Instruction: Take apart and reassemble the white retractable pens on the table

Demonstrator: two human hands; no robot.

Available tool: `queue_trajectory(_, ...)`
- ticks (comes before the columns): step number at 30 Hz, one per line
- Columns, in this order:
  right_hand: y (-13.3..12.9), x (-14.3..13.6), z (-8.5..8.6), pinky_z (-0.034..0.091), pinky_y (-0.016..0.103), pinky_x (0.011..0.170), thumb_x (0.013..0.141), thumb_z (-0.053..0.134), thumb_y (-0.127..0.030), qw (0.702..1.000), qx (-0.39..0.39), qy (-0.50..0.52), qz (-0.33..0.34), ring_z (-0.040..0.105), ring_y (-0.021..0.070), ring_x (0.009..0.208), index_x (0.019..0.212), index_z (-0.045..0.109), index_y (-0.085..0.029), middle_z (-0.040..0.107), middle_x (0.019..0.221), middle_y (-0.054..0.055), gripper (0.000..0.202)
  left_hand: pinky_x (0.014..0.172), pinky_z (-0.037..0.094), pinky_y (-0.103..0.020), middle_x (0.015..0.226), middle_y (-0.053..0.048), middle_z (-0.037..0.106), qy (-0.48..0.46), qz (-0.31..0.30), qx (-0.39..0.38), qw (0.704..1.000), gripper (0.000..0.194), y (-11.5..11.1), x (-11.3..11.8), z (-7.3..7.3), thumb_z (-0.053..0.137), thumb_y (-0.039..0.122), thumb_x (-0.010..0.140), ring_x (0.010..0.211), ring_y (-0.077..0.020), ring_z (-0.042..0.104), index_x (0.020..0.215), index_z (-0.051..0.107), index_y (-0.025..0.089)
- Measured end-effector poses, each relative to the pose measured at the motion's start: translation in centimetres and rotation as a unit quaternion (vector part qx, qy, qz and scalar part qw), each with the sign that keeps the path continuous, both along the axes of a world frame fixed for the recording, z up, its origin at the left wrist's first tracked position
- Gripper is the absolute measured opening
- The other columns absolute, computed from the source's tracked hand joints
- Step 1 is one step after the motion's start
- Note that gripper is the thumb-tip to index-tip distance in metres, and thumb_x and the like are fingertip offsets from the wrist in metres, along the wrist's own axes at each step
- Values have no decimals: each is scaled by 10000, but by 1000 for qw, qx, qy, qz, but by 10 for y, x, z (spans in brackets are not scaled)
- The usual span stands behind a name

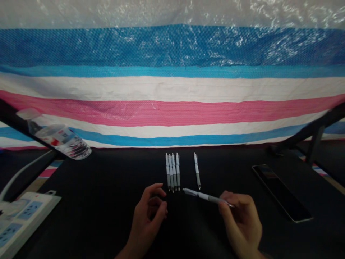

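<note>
Between the thumb and fingers of my right hand is a white and grey pen, pinched near its grey tip end, its other end pointing left. My left hand is curled loosely with its fingers apart and nothing in it, just below a row of several similar pens. Those pens lie side by side, tips toward me. One more pen lies alone to the right of the row, roughly parallel to it.
A dark phone lies on the black table at the right. At the left are a clear plastic bottle, tilted, and a white power strip with a cable. A striped plastic sheet hangs behind the table.
</note>
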State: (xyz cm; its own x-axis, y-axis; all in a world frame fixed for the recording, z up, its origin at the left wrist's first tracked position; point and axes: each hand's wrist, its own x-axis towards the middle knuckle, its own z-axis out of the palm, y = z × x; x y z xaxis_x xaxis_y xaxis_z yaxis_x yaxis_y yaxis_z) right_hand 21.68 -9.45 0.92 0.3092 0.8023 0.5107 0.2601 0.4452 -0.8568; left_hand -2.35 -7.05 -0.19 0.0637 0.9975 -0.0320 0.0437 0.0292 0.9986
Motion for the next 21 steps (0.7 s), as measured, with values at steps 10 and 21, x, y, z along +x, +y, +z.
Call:
queue_trajectory(10, -3, -21, 0, 349, 175, 397, 852, 699, -637, 898, -339, 236, 150, 462, 85, 375, 857, 529, -220, 580, 467, -59, 451, 447, 451, -185, 658, 30, 598, -80, -93, -103, 987, 273, 0, 4, 5, 671, 455, 907, 497, -99, 537, 965, 611, 196)
queue_trajectory(21, 1, -22, -12, 399, 210, 418, 775, 698, -726, 893, -394, 115, 186, 512, 112, 406, 790, 781, -159, 586, 473, -2, 574, 426, 296, -174, 512, 53, 556, -98, -25, -144, 984, 436, -7, 6, -5, 739, 593, 812, 429, -69, 420, 812, 622, 173)
